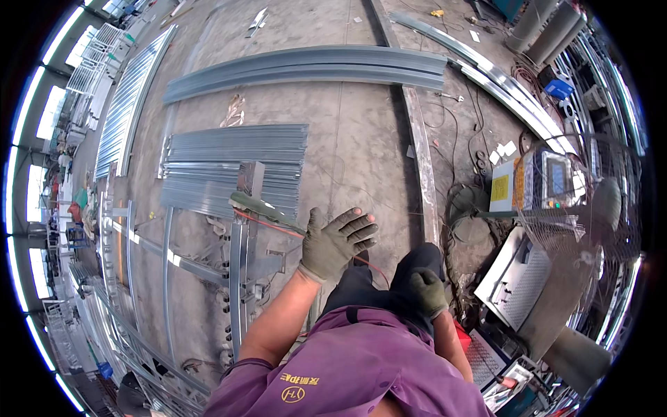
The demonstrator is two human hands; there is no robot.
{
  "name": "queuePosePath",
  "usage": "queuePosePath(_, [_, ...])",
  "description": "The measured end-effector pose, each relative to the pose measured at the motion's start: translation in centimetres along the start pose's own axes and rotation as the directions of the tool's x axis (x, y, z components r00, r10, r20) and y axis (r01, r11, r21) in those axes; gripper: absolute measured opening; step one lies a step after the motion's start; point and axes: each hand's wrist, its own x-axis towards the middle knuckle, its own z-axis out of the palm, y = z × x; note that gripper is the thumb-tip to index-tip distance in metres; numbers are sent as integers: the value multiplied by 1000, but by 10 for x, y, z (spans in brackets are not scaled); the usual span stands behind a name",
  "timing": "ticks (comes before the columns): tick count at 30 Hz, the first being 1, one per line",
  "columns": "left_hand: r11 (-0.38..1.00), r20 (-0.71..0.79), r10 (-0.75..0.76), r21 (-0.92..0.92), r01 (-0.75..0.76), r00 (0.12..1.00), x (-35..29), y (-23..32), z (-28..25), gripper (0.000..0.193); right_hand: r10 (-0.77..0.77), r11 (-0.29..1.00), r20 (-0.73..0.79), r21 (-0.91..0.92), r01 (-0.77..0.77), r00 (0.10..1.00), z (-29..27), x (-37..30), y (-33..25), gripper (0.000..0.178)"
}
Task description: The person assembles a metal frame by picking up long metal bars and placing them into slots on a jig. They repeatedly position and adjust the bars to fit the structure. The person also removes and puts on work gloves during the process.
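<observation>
My left hand (337, 243), in a grey-green glove with bare fingertips, is held out in front of me with its fingers spread and nothing in it. Just left of it, a long dark green tool (262, 208) lies across the top of a metal post (250, 179); a red cable (274, 226) trails from it towards me. Whether the left hand touches the tool's near end cannot be made out. My right hand (429, 292), gloved the same way, rests by my right thigh with its fingers curled; nothing sticks out of it.
Stacked galvanised profiles (236, 149) lie beyond the post, with longer channel beams (306, 66) farther off. A steel frame (238, 271) stands at my left. To the right are a machine with a screen (535, 182), a wire-caged fan (583, 201) and cables (455, 139) on the floor.
</observation>
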Motion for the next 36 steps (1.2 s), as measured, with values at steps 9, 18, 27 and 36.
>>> queuePosePath(9, [985,-370,153,134,-110,916,106,-7,20,92,-2,896,154,-439,71,988,-60,128,5,33])
queuePosePath(18, [-756,-95,228,610,238,969,230,-53,28,87,158,922,-1,-357,-148,987,-177,134,11,26])
queuePosePath(27, [-795,218,241,603,64,946,282,-43,53,39,176,884,99,-454,-112,979,-240,100,173,27])
queuePosePath(36, [-799,253,257,598,58,933,322,-17,18,33,358,778,48,-568,-269,932,-227,156,153,42])
